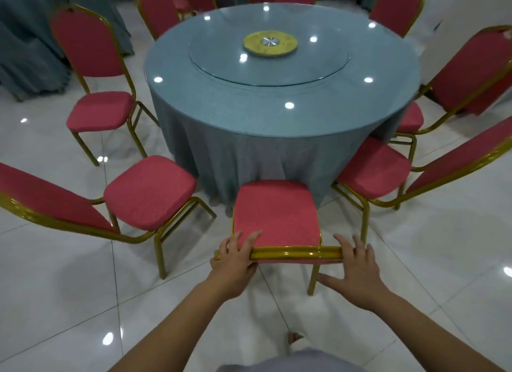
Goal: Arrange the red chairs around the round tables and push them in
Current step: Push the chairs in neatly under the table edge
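A round table (277, 127) under a blue-grey cloth fills the middle of the head view. Right in front of me stands a red chair (277, 213) with a gold frame, its seat touching the cloth's hem. My left hand (235, 261) is wrapped over the left end of its gold top rail. My right hand (352, 269) lies on the right end of the rail with fingers spread. Another red chair (149, 191) stands at the left and one (374, 169) at the right, both facing the table.
More red chairs ring the table: far left (94, 80), back left (158, 11), back right (393, 8), right (465, 75). A glass turntable (270, 58) with a yellow disc sits on top. A draped table (30, 39) stands at the upper left. The floor is glossy white tile.
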A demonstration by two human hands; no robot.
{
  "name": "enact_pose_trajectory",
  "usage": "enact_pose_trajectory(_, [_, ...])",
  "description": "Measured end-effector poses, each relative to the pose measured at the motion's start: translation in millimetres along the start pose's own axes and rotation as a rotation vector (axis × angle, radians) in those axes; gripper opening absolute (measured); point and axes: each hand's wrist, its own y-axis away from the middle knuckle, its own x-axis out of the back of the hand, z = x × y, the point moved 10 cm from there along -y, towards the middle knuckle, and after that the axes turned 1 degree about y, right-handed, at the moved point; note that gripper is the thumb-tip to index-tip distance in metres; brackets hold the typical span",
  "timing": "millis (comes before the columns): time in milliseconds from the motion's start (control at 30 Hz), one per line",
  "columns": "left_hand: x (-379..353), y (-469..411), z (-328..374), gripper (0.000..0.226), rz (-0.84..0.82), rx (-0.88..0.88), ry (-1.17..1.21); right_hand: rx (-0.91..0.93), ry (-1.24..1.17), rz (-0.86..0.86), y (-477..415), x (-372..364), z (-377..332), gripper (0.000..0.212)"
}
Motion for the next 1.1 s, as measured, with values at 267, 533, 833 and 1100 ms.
enact_pose_trajectory(267, [42.1,-74.5,15.8,0.088,0.07,0.149,-0.05,0.017,-0.005,-0.09,-94.2,32.7,-6.5,0.119])
enact_pose_trajectory(533, [71.1,-103.6,20.0,0.086,0.051,0.347,-0.326,0.107,0.119,-0.094,-136.0,52.8,-25.6,0.113])
enact_pose_trajectory(833, [57.3,-80.3,35.5,0.11,0.089,0.315,-0.193,0.196,0.087,-0.093,-126.1,68.6,-16.0,0.096])
enact_pose_trajectory(1100, [50.5,21.5,-6.9,0.105,0.229,0.322,-0.05,0.577,0.018,0.036,-72.8,63.4,-138.3,0.075])
